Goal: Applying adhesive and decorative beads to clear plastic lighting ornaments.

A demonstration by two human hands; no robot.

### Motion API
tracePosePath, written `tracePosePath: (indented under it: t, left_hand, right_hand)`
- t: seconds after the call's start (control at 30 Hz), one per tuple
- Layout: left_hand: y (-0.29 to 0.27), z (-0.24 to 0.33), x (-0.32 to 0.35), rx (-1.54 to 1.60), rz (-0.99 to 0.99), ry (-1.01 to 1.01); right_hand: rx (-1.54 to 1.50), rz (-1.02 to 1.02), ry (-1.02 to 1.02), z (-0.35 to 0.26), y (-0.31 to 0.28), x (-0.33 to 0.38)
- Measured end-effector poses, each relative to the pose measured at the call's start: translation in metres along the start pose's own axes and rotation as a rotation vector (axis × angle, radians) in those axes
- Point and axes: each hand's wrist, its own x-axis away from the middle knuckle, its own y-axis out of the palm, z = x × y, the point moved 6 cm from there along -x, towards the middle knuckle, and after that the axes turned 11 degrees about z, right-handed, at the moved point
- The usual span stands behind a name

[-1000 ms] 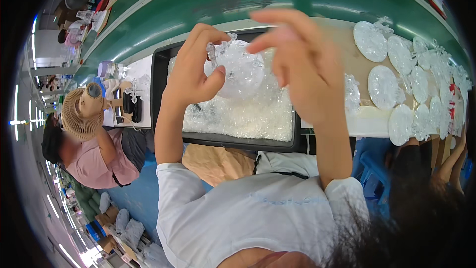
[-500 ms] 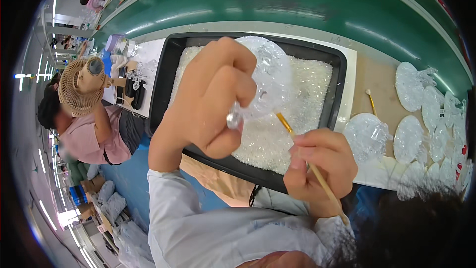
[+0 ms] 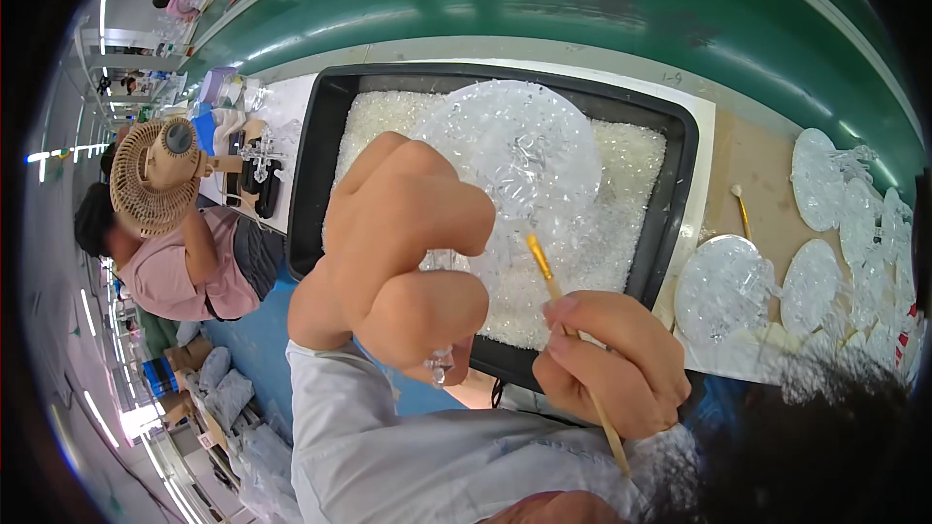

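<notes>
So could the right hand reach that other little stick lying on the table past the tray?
Probably yes, but not freely. The right hand already grips a thin wooden stick, so it would need to drop that first. The spare stick lies uncovered on the bare table beside the black tray.

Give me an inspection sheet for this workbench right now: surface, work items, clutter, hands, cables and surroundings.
Surface: pale bench top beside a green conveyor belt.
Work items: clear round disc held up over a black tray filled with clear beads; thin wooden stick.
Clutter: finished clear discs laid out at right; a second stick on the bench.
Hands: left hand grips the disc; right hand holds the stick, tip at the disc.
Cables: nothing seen.
Surroundings: a seated person in a pink top at left, with a small fan beside them.
</notes>
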Motion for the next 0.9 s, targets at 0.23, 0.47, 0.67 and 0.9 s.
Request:
tracePosePath:
  t: [0.23,0.47,0.67,0.9]
  left_hand:
    - [-0.001,0.005,0.001,-0.044,0.087,-0.004]
    - [-0.002,0.004,0.001,0.018,0.122,0.065]
    - [-0.004,0.005,0.002,0.020,0.150,0.069]
    - [-0.010,0.002,0.000,0.052,0.129,0.069]
  right_hand:
    - [-0.043,-0.011,-0.030,-0.003,0.000,-0.002]
    - [-0.016,-0.035,-0.165,-0.006,-0.003,0.002]
    - [-0.014,-0.009,-0.179,-0.010,0.001,0.001]
    - [0.003,-0.009,-0.198,-0.010,0.003,-0.001]
